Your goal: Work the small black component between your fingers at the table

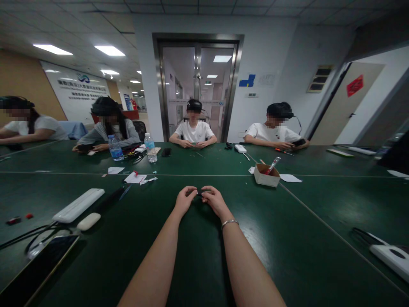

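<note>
Both my arms reach forward over the dark green table [198, 238]. A small dark object [200, 193] is between my fingertips, too small to make out. My left hand [185, 200] pinches toward its left end, with the fingers curled. From the right, my right hand [214, 201] grips the same object between thumb and fingers, and a silver bracelet [230, 222] circles that wrist. The two hands nearly meet just above the tabletop.
Left lie a phone [40, 268], a white power strip [79, 205], a white oval case [89, 221] and cables. Ahead are paper scraps, two bottles [150, 148] and a small box [267, 178]. Another power strip [391, 259] is at right. Several people sit opposite.
</note>
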Available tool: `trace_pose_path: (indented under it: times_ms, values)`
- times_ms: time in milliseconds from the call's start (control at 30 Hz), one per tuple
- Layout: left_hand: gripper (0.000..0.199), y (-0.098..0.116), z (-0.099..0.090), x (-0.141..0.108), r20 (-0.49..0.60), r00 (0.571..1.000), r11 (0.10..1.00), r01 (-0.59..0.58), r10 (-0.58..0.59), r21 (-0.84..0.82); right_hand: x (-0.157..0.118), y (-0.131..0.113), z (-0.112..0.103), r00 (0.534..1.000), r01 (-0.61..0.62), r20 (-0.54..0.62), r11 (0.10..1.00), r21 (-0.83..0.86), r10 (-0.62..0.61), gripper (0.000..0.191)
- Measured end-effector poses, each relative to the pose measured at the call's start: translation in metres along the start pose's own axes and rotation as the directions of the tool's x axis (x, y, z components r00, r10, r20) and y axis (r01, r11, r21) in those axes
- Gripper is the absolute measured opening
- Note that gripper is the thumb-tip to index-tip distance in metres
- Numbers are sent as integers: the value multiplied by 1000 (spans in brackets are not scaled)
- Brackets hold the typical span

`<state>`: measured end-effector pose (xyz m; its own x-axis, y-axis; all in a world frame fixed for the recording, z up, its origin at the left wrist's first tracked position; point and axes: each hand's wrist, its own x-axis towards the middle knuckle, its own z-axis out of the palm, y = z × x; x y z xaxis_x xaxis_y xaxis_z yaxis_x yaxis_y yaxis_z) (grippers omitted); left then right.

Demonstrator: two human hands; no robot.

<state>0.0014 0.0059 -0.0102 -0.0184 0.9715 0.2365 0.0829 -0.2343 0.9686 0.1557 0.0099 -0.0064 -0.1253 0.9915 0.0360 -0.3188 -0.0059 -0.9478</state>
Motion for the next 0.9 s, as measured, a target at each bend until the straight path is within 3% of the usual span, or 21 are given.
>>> trace_pose_path:
  times_ms: [100, 267, 600, 900]
  values:
    - [22, 0, 0, 1, 2, 1000, 1000, 24, -24, 20, 1, 0, 0, 1000, -5, 8, 1000, -2, 5, 31]
    - [18, 3, -1, 1, 11, 997, 997, -75, 75, -15, 2, 0, -1, 1000, -14, 15, 1000, -4, 14, 32]
    - [20, 8, -1, 0, 51, 997, 997, -57, 60, -53, -1, -4, 1, 998, 1, 63, 999, -45, 2, 23]
    - [23, 3, 0, 2, 59, 998, 999, -28, 25, 46, 0, -1, -1, 998, 27, 61, 998, -57, -24, 20]
